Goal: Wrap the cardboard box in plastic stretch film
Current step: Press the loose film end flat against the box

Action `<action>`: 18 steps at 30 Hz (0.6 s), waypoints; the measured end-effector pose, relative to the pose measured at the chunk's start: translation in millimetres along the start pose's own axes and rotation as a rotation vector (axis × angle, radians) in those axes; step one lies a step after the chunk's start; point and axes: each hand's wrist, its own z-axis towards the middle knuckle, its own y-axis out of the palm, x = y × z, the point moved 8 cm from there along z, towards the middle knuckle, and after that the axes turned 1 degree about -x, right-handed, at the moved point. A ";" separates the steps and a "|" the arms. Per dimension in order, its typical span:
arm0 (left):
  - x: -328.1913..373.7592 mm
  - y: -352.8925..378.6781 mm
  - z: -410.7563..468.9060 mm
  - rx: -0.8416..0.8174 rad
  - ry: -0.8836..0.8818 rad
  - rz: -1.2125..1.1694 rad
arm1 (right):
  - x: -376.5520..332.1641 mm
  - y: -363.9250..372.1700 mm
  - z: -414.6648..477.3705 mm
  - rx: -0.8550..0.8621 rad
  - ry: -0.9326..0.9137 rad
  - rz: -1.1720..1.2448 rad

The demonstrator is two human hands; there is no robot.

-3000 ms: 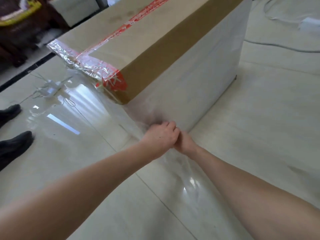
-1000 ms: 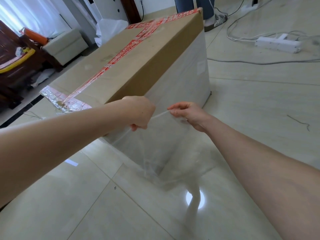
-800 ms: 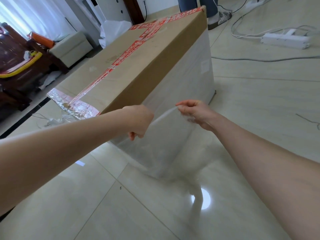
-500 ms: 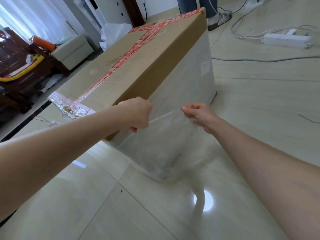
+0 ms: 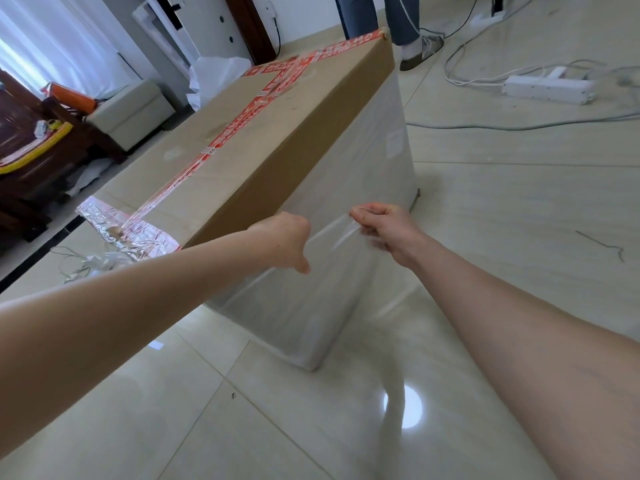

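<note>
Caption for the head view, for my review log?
A person's left hand and right hand pull clear plastic stretch film taut beside a large brown cardboard box.

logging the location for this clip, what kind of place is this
Probably a home living room: a glossy tiled floor, a cushioned ottoman beside dark wooden furniture, and sheer curtains at the window.

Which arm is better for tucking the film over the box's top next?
Left, probably: the left grip holds the film right beside the box's top edge; the right grip pinches it farther out along the wrapped side.
</note>
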 end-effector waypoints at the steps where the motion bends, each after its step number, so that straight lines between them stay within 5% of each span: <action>1: -2.3 -1.0 -3.0 0.031 0.006 -0.002 | 0.3 -0.2 -0.1 0.004 0.004 -0.008; 11: -10.0 -42.3 -8.6 0.307 -0.017 -0.178 | -0.3 0.5 0.6 -0.020 -0.011 0.055; 18: 29.7 -44.0 39.8 0.293 0.082 -0.250 | -13.0 -3.4 -0.1 -0.039 -0.043 0.092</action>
